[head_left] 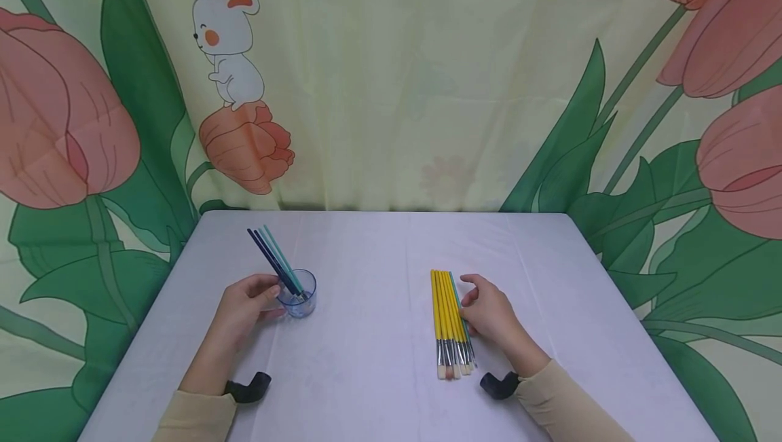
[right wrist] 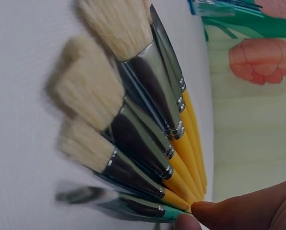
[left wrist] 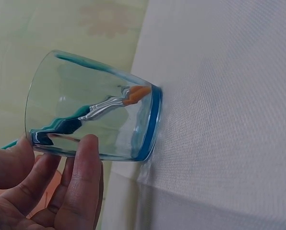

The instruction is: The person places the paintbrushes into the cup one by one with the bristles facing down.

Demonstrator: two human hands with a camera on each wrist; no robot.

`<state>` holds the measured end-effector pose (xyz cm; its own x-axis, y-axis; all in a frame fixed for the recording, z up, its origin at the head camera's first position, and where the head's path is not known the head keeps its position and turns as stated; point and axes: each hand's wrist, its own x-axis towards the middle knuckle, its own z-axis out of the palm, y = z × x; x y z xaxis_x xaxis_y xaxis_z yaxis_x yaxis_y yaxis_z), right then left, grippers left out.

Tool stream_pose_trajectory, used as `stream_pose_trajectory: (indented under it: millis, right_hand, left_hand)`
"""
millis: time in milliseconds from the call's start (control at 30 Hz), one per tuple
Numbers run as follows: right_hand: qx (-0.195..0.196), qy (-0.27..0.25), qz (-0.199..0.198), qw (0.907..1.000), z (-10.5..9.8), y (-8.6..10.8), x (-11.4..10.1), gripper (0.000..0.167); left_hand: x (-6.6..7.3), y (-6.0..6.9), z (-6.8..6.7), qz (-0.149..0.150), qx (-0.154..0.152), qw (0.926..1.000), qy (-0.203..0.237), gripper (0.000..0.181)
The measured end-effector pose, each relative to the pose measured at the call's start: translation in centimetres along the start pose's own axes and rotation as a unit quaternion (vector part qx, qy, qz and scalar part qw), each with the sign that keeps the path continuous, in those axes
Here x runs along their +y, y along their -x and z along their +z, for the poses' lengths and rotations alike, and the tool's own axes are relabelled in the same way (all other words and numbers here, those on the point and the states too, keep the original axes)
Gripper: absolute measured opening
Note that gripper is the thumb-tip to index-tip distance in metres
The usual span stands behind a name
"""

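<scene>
The left hand point(head_left: 244, 303) grips the glass point(head_left: 307, 304) holding brushes point(head_left: 276, 263); the right hand point(head_left: 489, 307) pinches a teal brush point(head_left: 455, 290), with yellow brushes point(head_left: 443, 306) just left of it.

We've got the cup point(head_left: 309, 301) on the left of the table point(head_left: 360, 367), brushes point(head_left: 276, 259) leaning in it, the left hand point(head_left: 247, 301) at its left; over right, we find the paintbrush row point(head_left: 447, 313), the right hand point(head_left: 490, 309) at its right edge, the curtain point(head_left: 379, 89) behind.

Staged indoor setup, cartoon tulip-and-rabbit curtain point(head_left: 379, 89) behind, white-covered table point(head_left: 360, 367)
</scene>
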<state>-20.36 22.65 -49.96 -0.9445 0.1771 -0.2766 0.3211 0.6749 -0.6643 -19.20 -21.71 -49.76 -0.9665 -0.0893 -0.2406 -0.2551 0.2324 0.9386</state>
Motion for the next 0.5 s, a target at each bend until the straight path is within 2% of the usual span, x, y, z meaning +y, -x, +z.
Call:
stream_pose_trajectory:
  millis: [267, 500]
  right_hand:
    - [-0.005, 0.033, -0.004, 0.9994, 0.12, -0.30, 0.01, 0.068]
    - [0.006, 0.088, -0.023, 0.9959, 0.19, -0.51, -0.07, 0.063]
  left_hand:
    - [-0.10, -0.06, -0.01, -0.005, 0.001, 1.0000, -0.001, 0.039]
    - [-0.17, -0.12, -0.01, -0.004, 0.001, 1.0000, -0.002, 0.039]
